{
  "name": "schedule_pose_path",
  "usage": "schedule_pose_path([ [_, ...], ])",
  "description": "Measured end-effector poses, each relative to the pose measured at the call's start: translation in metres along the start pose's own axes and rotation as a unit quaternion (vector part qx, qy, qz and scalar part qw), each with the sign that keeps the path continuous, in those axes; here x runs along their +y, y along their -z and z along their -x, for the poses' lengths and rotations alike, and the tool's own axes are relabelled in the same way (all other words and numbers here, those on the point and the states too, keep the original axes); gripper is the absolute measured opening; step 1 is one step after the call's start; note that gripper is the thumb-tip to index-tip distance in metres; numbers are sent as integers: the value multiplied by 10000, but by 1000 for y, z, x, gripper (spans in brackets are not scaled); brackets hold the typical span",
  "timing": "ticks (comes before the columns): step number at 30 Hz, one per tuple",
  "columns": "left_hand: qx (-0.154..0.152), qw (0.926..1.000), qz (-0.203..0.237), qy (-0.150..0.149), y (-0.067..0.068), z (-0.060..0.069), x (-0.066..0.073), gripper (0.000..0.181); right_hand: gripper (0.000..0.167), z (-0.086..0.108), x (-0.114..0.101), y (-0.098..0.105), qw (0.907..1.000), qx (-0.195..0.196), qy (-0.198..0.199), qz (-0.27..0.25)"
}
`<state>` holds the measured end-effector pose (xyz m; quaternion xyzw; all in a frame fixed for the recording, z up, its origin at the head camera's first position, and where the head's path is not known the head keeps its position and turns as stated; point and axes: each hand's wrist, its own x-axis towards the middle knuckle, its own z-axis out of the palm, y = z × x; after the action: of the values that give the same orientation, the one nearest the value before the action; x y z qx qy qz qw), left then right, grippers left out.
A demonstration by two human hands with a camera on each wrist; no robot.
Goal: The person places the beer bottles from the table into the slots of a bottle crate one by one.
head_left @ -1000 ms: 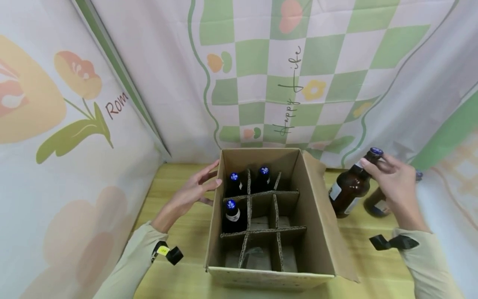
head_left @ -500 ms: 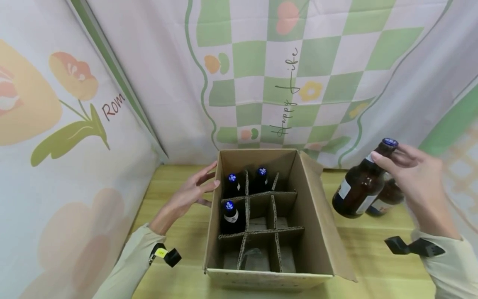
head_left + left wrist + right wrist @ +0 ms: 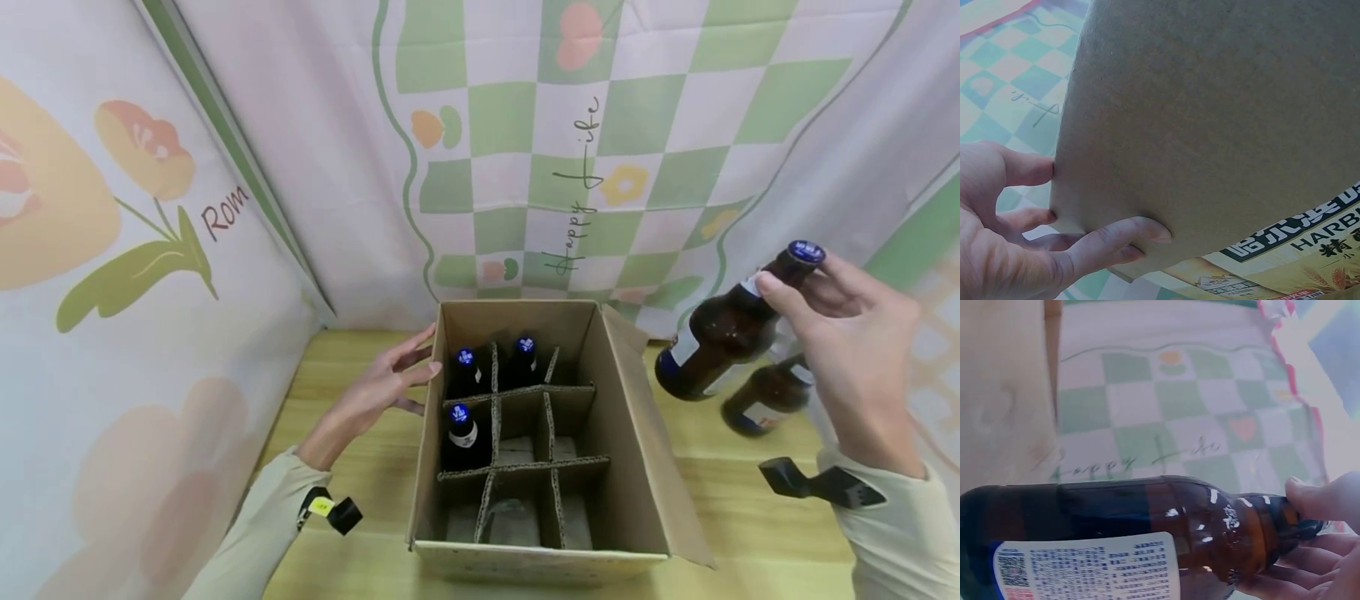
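Wooden table point(image 3: 757, 542): under everything, its bare planks running towards 6 o'clock.
Carton point(image 3: 630, 458): on the table, centre of the clock; crossed cardboard dividers point(image 3: 525, 465) inside, a flap point(image 3: 667, 442) folded outward at 3 o'clock.
Standing bottle point(image 3: 771, 393): brown, on the table at 3, partly behind the right hand.
Left hand point(image 3: 378, 387): between 9 and 10, fingers and thumb apart, touching the carton's outside near its corner.
Middle-row bottle point(image 3: 461, 429): upright, in the cell at 9.
Right hand point(image 3: 862, 350): between 2 and 3, clamped on the held bottle's neck.
Held bottle point(image 3: 731, 333): brown, blue-capped, at 2, tilted, base towards the carton.
Back-row bottles point(image 3: 465, 358): two blue caps, in the cells at 11 and 12.
Checked cloth point(image 3: 570, 117): green and white, hanging beyond at 12.
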<state>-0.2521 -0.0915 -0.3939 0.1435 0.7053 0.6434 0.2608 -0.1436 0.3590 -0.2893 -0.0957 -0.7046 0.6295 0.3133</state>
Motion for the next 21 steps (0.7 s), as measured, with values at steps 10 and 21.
schedule_pose_path([
  [10, 97, 10000, 18, -8, -3, 0, 3, 74, 42, 15, -36, -37, 9835, 203, 1030, -1475],
  [21, 149, 9999, 41, -25, -4, 1, 2, 73, 42, 29, -52, -77, 9816, -1308, 1251, -609],
])
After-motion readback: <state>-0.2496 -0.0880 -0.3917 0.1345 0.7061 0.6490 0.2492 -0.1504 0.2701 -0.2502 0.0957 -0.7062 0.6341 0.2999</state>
